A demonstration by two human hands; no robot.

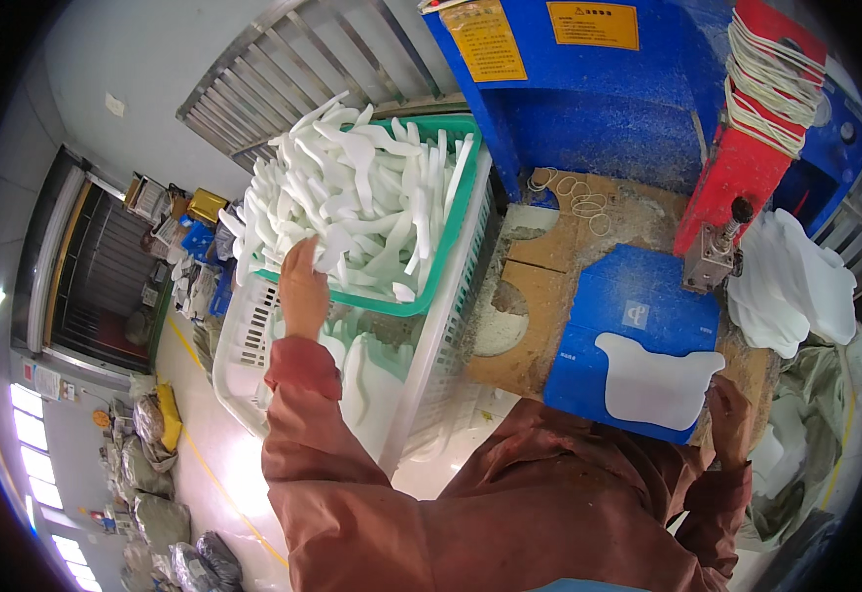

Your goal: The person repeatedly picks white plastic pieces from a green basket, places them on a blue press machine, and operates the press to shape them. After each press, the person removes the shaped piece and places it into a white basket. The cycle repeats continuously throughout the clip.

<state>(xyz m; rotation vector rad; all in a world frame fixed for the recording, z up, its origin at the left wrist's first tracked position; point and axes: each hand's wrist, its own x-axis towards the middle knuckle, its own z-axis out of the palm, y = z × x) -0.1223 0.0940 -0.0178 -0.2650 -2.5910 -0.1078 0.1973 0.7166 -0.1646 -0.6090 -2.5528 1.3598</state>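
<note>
My left hand [303,288] reaches to the near left edge of a heap of curved white foam-like strips [362,197]. Its fingers are stretched upward beside one strip, and no firm grip on it shows. The heap fills a green plastic basket [429,286] that rests on a larger white crate [253,380]. At the right, my right hand [730,419] closes on the corner of a flat white sheet with a wavy outline [653,387]. That sheet lies on a blue board [589,326], over a worn brown work surface [510,296]. The right fingertips are partly hidden.
A blue machine [599,128] stands behind the board, its red arm [732,168] wound with cord and ending in a metal block [709,261]. Stacked white sheets [796,281] lie to the right. A metal railing [303,59] stands behind the basket; bags [160,518] line the left floor.
</note>
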